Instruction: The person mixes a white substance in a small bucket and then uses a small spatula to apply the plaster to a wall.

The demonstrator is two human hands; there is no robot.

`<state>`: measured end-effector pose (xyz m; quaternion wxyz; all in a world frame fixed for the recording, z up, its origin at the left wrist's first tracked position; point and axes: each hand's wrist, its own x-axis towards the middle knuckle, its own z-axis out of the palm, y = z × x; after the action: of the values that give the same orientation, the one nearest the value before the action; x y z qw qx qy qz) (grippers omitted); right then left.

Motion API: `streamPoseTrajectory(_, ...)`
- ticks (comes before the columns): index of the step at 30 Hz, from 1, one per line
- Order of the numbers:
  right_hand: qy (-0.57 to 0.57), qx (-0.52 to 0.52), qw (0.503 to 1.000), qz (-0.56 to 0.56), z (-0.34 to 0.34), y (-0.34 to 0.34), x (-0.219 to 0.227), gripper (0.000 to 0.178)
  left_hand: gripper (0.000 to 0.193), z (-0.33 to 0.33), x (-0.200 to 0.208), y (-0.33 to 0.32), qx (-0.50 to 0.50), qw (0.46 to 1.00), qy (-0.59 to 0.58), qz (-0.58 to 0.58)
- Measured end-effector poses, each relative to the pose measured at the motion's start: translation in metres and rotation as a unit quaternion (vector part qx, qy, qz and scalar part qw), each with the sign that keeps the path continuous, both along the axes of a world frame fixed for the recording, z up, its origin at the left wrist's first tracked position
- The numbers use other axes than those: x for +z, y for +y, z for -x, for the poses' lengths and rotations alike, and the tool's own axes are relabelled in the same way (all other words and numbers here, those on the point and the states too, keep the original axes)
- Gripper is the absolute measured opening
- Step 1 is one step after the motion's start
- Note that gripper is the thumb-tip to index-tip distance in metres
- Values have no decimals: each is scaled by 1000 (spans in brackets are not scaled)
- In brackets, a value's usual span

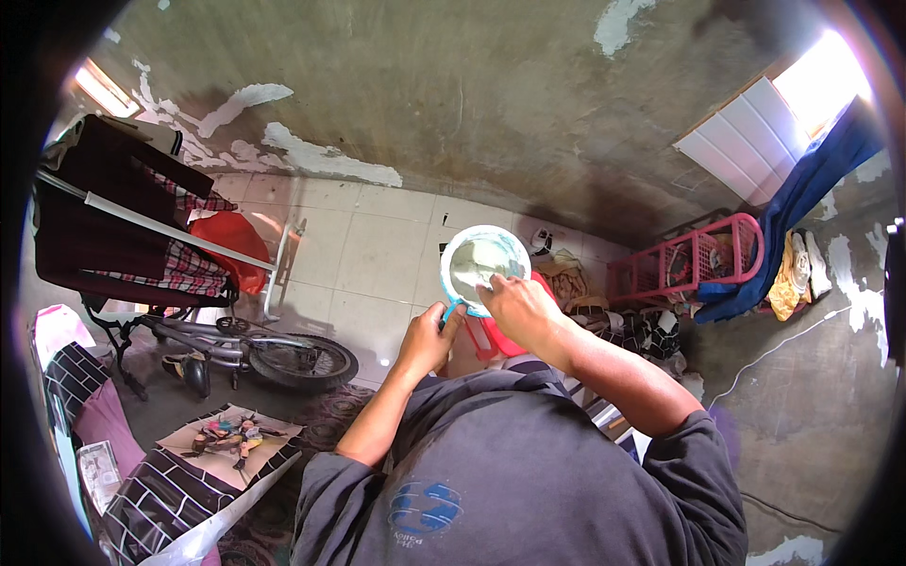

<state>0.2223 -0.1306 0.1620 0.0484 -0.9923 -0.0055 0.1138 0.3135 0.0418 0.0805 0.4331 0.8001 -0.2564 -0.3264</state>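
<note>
A round container (447,269) with a light-blue, white-smeared rim is held out in front of my body. Inside it lies a pale grey-white paste (472,267), with some spread up the wall. My left hand (429,335) is closed on a blue handle (453,309) at the container's near left side. Over the near right rim reaches my right hand (527,307), its fingers bent together and pointing into the container. Whatever those fingers grip, if anything, is too small and hidden to make out.
Patchy white filler (326,158) marks the grey wall. A bicycle (293,358) lies at left below a clothes rack (179,226). To the right are a pink rack (698,257) and hanging blue cloth (802,212). A red plastic item (491,338) stands below the container on the tiled floor (377,250).
</note>
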Motion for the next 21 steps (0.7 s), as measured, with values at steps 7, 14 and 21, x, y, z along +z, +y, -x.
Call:
streamPoseTrajectory(7,20,-97,994,-53,7,-15,26,30,46,-2,12,-1,-12,1000,12,14)
streamPoseTrajectory(14,-70,-193,976,-68,-1,-10,12,31,47,-4,27,-6,-29,999,-13,-21)
streamPoseTrajectory(21,-116,-73,990,-29,-10,-2,25,30,51,-21,28,-5,-49,997,-59,-11)
